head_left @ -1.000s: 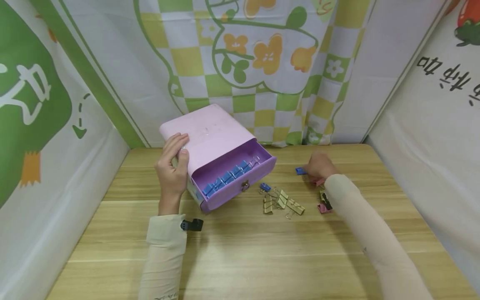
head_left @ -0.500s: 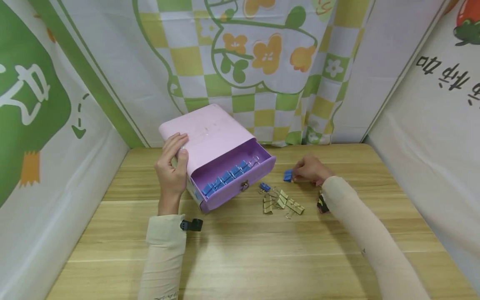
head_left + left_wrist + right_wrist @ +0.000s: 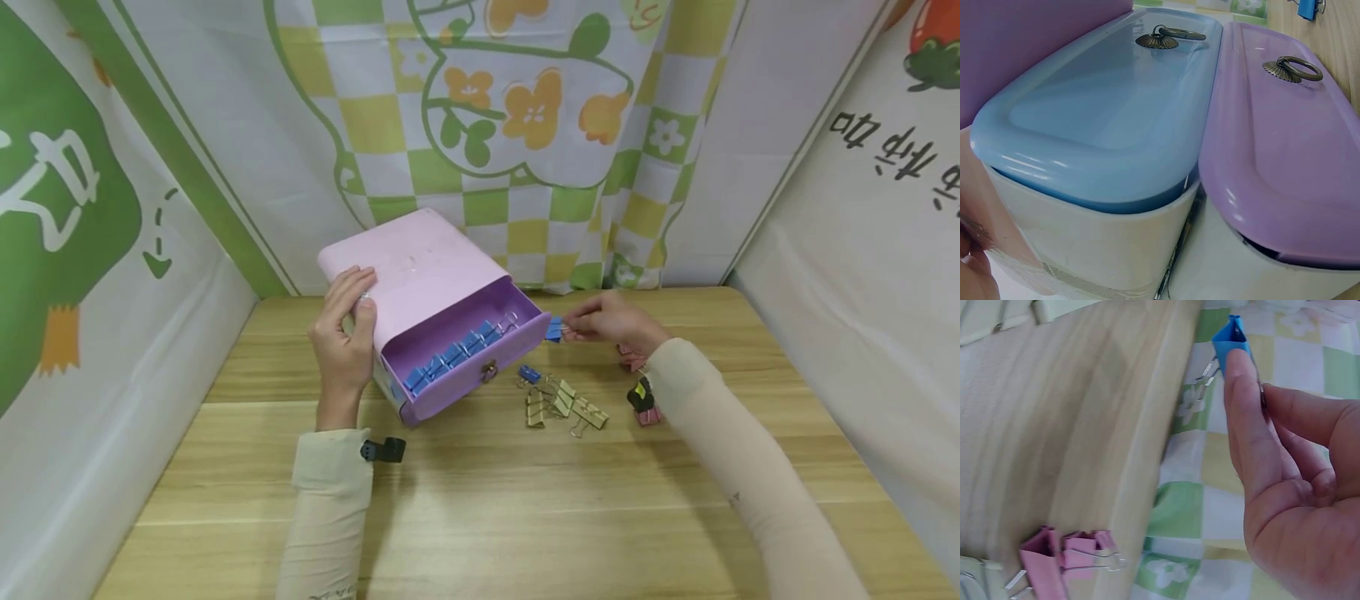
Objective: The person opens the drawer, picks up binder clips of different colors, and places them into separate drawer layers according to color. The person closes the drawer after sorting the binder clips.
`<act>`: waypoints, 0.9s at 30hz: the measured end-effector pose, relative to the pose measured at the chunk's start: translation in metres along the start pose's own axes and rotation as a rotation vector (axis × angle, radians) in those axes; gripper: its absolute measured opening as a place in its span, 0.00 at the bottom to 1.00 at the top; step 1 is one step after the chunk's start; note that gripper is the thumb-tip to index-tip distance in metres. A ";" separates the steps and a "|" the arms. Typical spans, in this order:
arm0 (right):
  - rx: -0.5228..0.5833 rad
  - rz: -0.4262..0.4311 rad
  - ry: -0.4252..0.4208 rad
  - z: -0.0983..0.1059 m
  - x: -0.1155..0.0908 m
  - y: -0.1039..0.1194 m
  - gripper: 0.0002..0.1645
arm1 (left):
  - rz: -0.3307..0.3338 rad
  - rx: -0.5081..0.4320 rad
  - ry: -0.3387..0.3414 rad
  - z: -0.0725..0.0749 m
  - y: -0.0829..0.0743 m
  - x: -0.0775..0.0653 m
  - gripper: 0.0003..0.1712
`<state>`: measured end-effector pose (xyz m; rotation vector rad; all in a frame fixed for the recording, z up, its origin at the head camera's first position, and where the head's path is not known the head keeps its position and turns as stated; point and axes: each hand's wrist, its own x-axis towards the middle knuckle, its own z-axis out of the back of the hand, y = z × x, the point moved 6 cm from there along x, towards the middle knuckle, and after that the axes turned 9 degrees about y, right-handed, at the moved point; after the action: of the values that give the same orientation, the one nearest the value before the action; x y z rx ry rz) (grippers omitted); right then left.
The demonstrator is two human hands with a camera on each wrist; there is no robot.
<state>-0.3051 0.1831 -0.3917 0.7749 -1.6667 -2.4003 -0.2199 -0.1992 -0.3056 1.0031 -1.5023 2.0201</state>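
My right hand [image 3: 618, 323] pinches a blue binder clip [image 3: 553, 328] by its wire handle, just right of the drawer's corner. In the right wrist view the clip [image 3: 1231, 339] stands out past the index fingertip. My left hand [image 3: 347, 337] rests on the left side of a pink-topped drawer box [image 3: 416, 267], fingers over its top edge. Its purple top drawer [image 3: 446, 408] is pulled out. Inside lies a row of blue binder clips [image 3: 453, 354]. Two lower drawers, a blue drawer [image 3: 1110, 119] and a purple drawer [image 3: 1291, 144], appear in the left wrist view, each with a ring pull.
On the wooden table [image 3: 495, 508] lie a small blue clip [image 3: 529, 374] and several gold clips [image 3: 566, 398]. Further right are pink clips [image 3: 632, 357] and a black clip [image 3: 640, 395] with a yellow mark. A patterned cloth [image 3: 528, 208] hangs behind the table.
My right hand has come left from beside the pink clips with the blue binder clip, reaching the drawer's right corner. The left hand and the box have stayed put.
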 end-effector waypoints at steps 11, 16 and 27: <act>0.040 0.104 -0.105 0.007 -0.014 0.048 0.20 | -0.009 -0.006 -0.005 0.000 -0.001 0.002 0.20; 0.059 0.176 -0.151 0.007 -0.026 0.076 0.20 | -0.003 0.000 -0.007 0.000 -0.001 0.002 0.20; -0.243 0.409 -0.197 -0.004 -0.051 0.122 0.15 | 0.008 0.006 -0.008 0.000 0.003 0.000 0.20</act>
<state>-0.2821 0.1521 -0.2649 0.1451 -1.3868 -2.3704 -0.2217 -0.2007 -0.3076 1.0107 -1.5078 2.0295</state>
